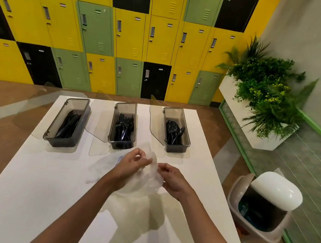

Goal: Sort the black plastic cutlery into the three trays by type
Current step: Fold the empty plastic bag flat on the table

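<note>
white table (33, 186), yellow lockers (126, 34), left hand (131, 164) and right hand (174, 180) pinching clear bag (144, 183)

This is looking like a staff locker or break room: a wall of yellow, green and black lockers (130, 34) is standing behind a white counter (30, 175) carrying cutlery trays (122, 143), a planter (263, 90) is sitting by the grey wall, and a swing-lid bin (264, 199) is standing on the wood-look floor
</note>
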`<control>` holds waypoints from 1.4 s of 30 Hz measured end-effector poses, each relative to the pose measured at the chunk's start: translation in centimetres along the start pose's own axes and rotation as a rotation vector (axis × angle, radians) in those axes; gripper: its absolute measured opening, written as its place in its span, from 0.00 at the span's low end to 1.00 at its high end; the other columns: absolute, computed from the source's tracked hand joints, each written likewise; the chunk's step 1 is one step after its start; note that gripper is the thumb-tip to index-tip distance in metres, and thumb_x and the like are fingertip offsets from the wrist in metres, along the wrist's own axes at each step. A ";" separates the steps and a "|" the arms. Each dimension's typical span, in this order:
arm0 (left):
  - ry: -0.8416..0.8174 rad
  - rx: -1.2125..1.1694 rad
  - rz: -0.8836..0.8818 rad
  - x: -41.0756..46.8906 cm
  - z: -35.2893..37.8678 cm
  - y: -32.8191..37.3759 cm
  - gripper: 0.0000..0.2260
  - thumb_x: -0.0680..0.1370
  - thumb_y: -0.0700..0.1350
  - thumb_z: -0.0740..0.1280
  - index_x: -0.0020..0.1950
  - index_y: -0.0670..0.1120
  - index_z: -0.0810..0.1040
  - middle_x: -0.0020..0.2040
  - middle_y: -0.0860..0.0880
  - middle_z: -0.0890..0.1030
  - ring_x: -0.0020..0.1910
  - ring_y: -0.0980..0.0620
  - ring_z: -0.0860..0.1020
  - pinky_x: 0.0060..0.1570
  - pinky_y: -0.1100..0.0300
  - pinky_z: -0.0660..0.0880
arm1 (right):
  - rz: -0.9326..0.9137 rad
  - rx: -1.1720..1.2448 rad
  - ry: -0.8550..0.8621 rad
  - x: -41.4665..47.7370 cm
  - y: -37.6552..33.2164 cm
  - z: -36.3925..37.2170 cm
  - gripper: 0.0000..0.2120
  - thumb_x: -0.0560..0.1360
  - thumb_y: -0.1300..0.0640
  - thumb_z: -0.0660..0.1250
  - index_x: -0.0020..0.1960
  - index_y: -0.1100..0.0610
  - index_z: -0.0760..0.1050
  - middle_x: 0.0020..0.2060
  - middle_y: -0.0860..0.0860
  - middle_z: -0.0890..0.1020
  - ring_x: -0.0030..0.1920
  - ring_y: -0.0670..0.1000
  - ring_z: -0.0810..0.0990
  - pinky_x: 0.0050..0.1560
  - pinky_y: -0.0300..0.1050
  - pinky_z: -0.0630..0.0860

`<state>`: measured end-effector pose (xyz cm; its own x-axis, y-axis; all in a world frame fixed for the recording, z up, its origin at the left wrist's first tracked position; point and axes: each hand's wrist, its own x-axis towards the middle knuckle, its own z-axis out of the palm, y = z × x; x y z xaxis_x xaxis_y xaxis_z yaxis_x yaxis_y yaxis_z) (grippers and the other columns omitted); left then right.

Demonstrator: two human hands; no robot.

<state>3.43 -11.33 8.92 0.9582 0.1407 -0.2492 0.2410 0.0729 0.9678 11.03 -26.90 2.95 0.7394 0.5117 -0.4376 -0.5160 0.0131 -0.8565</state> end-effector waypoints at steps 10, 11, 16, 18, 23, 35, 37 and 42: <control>-0.011 0.395 0.051 -1.2 -5.0 1.6 0.18 0.68 0.49 0.77 0.50 0.45 0.72 0.51 0.47 0.80 0.48 0.48 0.80 0.39 0.58 0.79 | -0.227 0.114 0.209 -0.7 -1.7 -2.2 0.11 0.71 0.73 0.68 0.38 0.60 0.72 0.34 0.53 0.73 0.36 0.51 0.74 0.37 0.38 0.75; -0.016 0.409 0.058 -1.4 -5.6 1.7 0.18 0.67 0.49 0.77 0.49 0.45 0.73 0.51 0.47 0.80 0.47 0.49 0.80 0.37 0.63 0.78 | -0.246 0.087 0.216 -0.8 -1.8 -2.8 0.12 0.70 0.73 0.69 0.36 0.59 0.71 0.33 0.53 0.71 0.36 0.51 0.72 0.38 0.38 0.73; -0.007 0.478 0.056 -2.1 -8.3 0.2 0.14 0.71 0.52 0.72 0.45 0.44 0.75 0.44 0.49 0.80 0.42 0.53 0.76 0.38 0.65 0.72 | -0.214 -0.150 0.022 -2.2 -0.9 -3.6 0.12 0.69 0.72 0.71 0.45 0.58 0.74 0.36 0.50 0.72 0.34 0.47 0.71 0.38 0.34 0.73; -0.030 0.550 0.028 -2.1 -9.1 -1.8 0.12 0.72 0.52 0.72 0.44 0.45 0.77 0.43 0.48 0.80 0.43 0.52 0.76 0.42 0.63 0.71 | -0.159 -0.290 -0.070 -2.5 0.2 -3.5 0.17 0.69 0.72 0.72 0.52 0.57 0.76 0.42 0.51 0.73 0.36 0.47 0.73 0.42 0.37 0.74; -0.084 0.834 -0.108 -2.6 -10.3 -7.5 0.10 0.69 0.53 0.75 0.39 0.53 0.75 0.40 0.51 0.78 0.39 0.52 0.74 0.40 0.61 0.70 | -0.070 -0.641 -0.140 -2.4 4.0 -3.7 0.11 0.67 0.65 0.76 0.45 0.54 0.78 0.37 0.49 0.73 0.33 0.43 0.70 0.37 0.33 0.69; 0.129 0.938 -0.341 -0.7 -10.3 -11.6 0.20 0.79 0.62 0.54 0.42 0.49 0.74 0.51 0.43 0.80 0.53 0.42 0.77 0.57 0.49 0.72 | -0.012 -0.596 0.284 -1.0 3.7 -3.7 0.19 0.74 0.41 0.67 0.42 0.58 0.74 0.33 0.51 0.78 0.31 0.48 0.76 0.33 0.38 0.73; 0.233 0.654 -0.294 0.4 -9.3 -10.6 0.17 0.81 0.57 0.54 0.52 0.43 0.70 0.50 0.40 0.80 0.46 0.43 0.77 0.49 0.54 0.73 | 0.037 -0.458 0.394 0.7 3.4 -3.4 0.18 0.78 0.44 0.61 0.50 0.60 0.74 0.37 0.54 0.79 0.32 0.51 0.77 0.33 0.41 0.76; 0.144 0.180 -0.336 2.4 -6.6 -9.7 0.14 0.83 0.52 0.53 0.65 0.48 0.68 0.49 0.44 0.74 0.42 0.49 0.73 0.39 0.61 0.70 | 0.300 -0.408 0.269 3.0 3.8 -1.1 0.11 0.82 0.50 0.55 0.59 0.53 0.71 0.39 0.56 0.78 0.35 0.53 0.76 0.36 0.44 0.77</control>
<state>2.41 -5.17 -1.32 0.7930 0.2765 -0.5429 0.5725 -0.0336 0.8192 11.81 -26.25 -1.91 0.6981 0.2047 -0.6861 -0.5509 -0.4585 -0.6973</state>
